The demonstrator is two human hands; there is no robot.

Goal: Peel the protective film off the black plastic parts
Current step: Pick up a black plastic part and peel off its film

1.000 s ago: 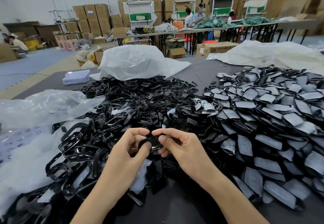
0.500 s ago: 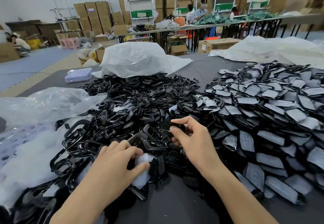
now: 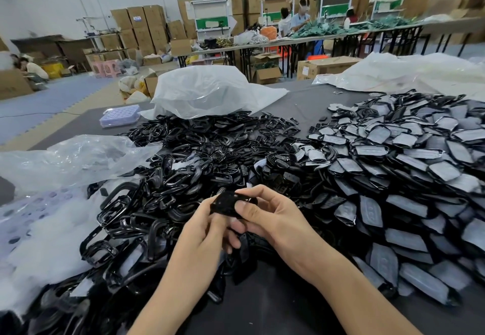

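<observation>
Across the dark grey table (image 3: 301, 103) lie two great heaps. On the right, a spread of flat black parts still wearing their grey film (image 3: 406, 164) reaches from the far edge down to the near corner. Touching it in the middle and running left is a tangle of glossy black ring-shaped frames (image 3: 183, 156), bare and shining.

Behind the frames sits a crumpled white plastic bag (image 3: 210, 93), its lower edge draped onto the pile. A second pale bag (image 3: 406, 72) lies at the far right, behind the filmed parts. A clear plastic sheet (image 3: 73, 156) is bunched along the left side, beside the frames, and a small lavender tray (image 3: 119, 117) rests on the table just left of the white bag.

Both bare hands meet above the near edge of the frame heap. The right hand (image 3: 270, 216) pinches a small black part (image 3: 227, 203) with its thumb pressed on the upper face and forefinger curled over the far rim. The left hand (image 3: 207, 229) comes up from below, fingers curled against the part's lower left edge, so the piece is held between the two, lifted clear of the pile. A pale patch under the part, between the fingers, may be loose film, though the view is too blurred to be sure.
</observation>
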